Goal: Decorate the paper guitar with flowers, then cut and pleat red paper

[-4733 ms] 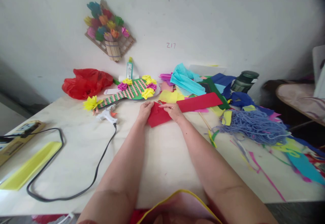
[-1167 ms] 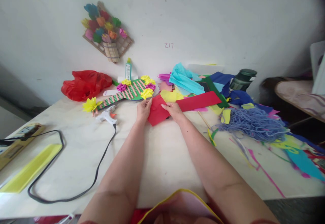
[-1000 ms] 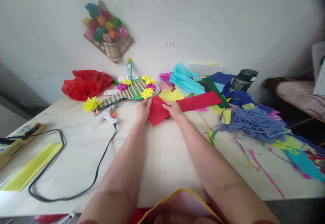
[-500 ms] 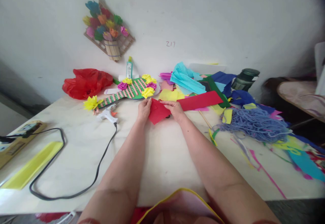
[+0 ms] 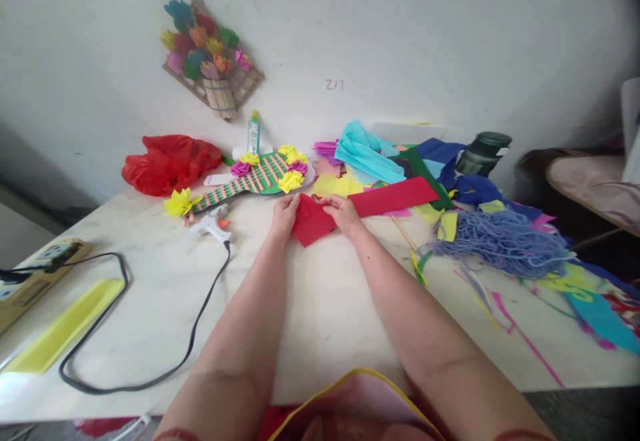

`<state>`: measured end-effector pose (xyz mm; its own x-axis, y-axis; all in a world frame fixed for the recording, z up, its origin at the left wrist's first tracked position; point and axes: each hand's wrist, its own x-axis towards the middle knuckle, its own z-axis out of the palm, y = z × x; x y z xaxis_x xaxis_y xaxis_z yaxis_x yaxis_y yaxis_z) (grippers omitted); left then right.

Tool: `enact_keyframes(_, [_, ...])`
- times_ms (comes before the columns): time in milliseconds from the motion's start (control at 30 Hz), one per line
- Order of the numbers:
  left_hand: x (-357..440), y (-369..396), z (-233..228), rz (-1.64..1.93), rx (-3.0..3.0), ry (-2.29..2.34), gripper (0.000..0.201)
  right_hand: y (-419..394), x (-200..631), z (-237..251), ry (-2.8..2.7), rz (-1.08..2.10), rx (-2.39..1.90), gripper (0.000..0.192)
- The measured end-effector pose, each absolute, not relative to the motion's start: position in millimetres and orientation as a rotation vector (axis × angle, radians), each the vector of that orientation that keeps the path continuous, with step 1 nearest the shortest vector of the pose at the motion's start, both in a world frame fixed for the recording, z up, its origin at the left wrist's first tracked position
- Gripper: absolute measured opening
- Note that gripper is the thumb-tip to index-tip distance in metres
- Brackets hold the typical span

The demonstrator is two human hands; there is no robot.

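A piece of red paper (image 5: 311, 228) is held up over the table, its lower corner pointing toward me. My left hand (image 5: 286, 216) pinches its left edge between thumb and fingers. At its upper right, my right hand (image 5: 343, 213) is closed, fingertips on the paper's edge. A small thin greenish bit shows by those fingertips, too small to name. Behind my right hand a long red strip (image 5: 395, 198) stretches to the right; whether it joins the held paper is hidden. Just beyond lies a green guitar-shaped craft (image 5: 267, 173) trimmed with yellow and purple paper flowers.
A white glue gun (image 5: 213, 226) with a black cord lies left, near a power strip (image 5: 43, 281) and yellow paper (image 5: 65, 328). Blue yarn (image 5: 500, 241), a dark green jar (image 5: 484, 153) and turquoise crepe paper (image 5: 367, 151) sit right. A glue bottle (image 5: 254, 133) stands behind.
The red paper has shifted slightly, and my right fingers have moved a little at its upper edge. A dark spot below my right hand no longer shows.
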<state>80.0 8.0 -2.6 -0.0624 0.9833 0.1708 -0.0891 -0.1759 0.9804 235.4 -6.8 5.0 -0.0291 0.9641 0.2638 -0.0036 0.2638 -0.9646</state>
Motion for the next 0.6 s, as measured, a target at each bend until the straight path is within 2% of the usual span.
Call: enact_keyframes(600, [79.0, 10.9, -3.6, 1.428, 1.355, 1.210, 0.024, -6.9, 233.5, 5.7, -1.435, 0.967, -0.966, 0.025])
